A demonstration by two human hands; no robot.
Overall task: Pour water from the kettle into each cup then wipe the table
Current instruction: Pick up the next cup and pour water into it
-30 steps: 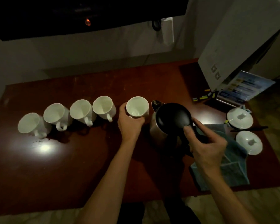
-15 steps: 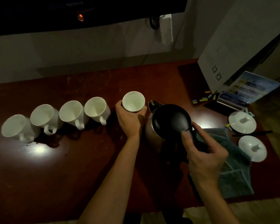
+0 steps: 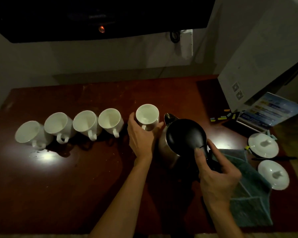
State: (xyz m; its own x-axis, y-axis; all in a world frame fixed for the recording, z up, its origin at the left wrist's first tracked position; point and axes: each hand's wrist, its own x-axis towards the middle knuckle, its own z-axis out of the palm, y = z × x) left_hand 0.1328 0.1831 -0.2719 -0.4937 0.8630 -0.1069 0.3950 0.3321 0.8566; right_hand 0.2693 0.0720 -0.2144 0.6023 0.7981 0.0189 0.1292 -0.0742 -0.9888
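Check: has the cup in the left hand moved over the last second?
Yes. The held cup, level with the row before, now sits higher in frame than the neighbouring cup, so it was lifted or pushed back.

I am viewing a dim hotel-type room: wooden desk (image 3: pixel 93 177), wall-mounted screen (image 3: pixel 93 16), brochure (image 3: pixel 268 110), lidded white cups (image 3: pixel 263 146).

One head-worn view looks forward and steeply down, close over the table (image 3: pixel 62 194), wall behind
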